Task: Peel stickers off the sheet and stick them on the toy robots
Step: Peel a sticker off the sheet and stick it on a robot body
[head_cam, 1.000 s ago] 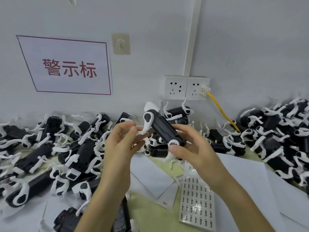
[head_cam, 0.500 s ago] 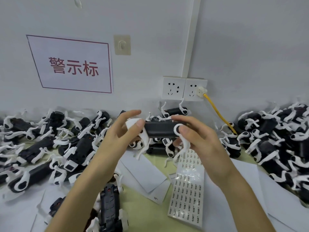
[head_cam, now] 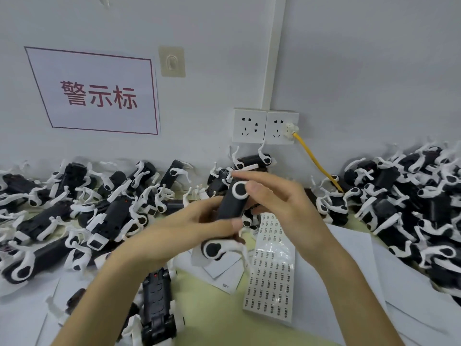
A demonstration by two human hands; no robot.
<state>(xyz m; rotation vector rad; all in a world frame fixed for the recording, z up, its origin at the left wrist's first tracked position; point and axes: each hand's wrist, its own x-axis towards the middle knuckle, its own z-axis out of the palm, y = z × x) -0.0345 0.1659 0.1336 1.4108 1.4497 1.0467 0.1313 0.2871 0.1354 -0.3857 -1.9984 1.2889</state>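
A black toy robot with white legs [head_cam: 233, 203] is held up in front of me, its long body standing nearly on end. My left hand [head_cam: 184, 231] grips its lower part, thumb across the body. My right hand [head_cam: 279, 196] holds the upper end, fingers curled round it near a white round joint. The sticker sheet [head_cam: 272, 273], with several rows of small labels, lies flat on the table below my right wrist. I cannot make out a sticker on either hand's fingers.
Piles of black and white toy robots [head_cam: 82, 211] cover the table's left and the right side [head_cam: 409, 201]. One robot lies belly up near my left forearm [head_cam: 157, 305]. White paper sheets [head_cam: 359, 265] lie under my arms. A yellow cable [head_cam: 316, 163] runs from a wall socket.
The robot has been turned from lying level between my hands to standing nearly on end. My left hand dropped to its lower part; my right hand stays at the top.
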